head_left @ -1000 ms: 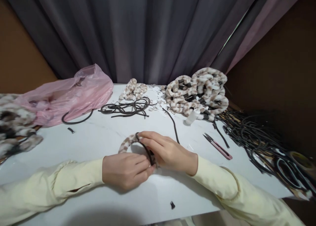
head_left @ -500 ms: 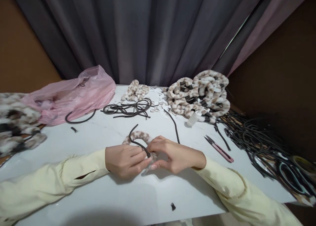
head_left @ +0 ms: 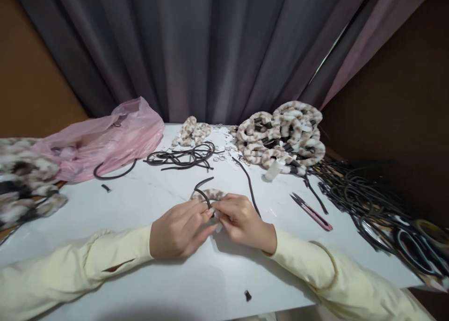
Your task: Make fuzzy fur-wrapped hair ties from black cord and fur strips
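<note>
Near the middle of the white table, my left hand (head_left: 183,228) is closed around a black cord (head_left: 203,193), whose free end curves up above the fingers. Behind the fingers shows the arc of a brown-and-white furry ring (head_left: 214,194). My right hand (head_left: 242,219) meets the left one at the near side of that ring, its fingers pinched together on it. A bit of something pale shows below the fingertips. The fingers hide most of the join between cord and ring.
Pink scissors-like snips (head_left: 311,212) and a small white bottle (head_left: 274,169) lie to the right. Furry rings (head_left: 296,110) are heaped behind them, black cords (head_left: 354,190) at far right. A pink bag (head_left: 105,143) sits at left, loose cords (head_left: 189,157) centre back.
Both hands have drawn closer together, and the right fingers have closed in. The furry ring has shifted right and is more covered, and the cord's free end now bends to the right.
</note>
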Demonstrator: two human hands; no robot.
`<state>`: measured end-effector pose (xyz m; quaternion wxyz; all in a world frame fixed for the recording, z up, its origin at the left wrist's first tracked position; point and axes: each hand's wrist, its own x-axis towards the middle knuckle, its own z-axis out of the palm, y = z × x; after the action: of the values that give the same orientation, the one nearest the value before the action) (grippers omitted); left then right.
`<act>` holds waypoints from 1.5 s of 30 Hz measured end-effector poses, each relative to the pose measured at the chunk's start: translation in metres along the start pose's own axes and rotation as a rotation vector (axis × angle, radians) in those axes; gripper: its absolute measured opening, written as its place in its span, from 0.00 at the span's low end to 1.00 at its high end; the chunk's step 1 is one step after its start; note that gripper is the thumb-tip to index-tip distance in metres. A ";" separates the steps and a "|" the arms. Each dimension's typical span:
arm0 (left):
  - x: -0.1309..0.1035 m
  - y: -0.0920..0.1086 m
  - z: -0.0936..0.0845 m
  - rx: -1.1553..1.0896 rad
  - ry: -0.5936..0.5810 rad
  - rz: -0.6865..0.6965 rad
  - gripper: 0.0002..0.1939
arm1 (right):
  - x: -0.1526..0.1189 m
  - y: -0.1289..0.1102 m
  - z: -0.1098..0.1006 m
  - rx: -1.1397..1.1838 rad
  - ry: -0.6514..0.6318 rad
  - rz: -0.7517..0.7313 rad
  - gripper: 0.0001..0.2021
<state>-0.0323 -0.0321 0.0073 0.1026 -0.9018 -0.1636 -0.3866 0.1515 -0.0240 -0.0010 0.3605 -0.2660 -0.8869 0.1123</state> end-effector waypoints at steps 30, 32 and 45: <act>-0.004 -0.006 0.005 -0.213 -0.146 -0.240 0.12 | 0.004 0.006 -0.006 -0.734 -0.039 -0.543 0.08; -0.002 -0.007 0.005 -0.245 -0.151 -0.305 0.11 | 0.005 0.008 -0.006 -0.740 -0.039 -0.529 0.09; 0.057 -0.046 0.023 -1.219 0.001 -1.436 0.13 | 0.005 0.008 -0.003 -0.545 0.169 0.122 0.14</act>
<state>0.0025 0.0301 0.0365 -0.6499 -0.4833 -0.4498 -0.3766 0.1537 -0.0150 0.0012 0.3409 -0.4144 -0.8336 -0.1310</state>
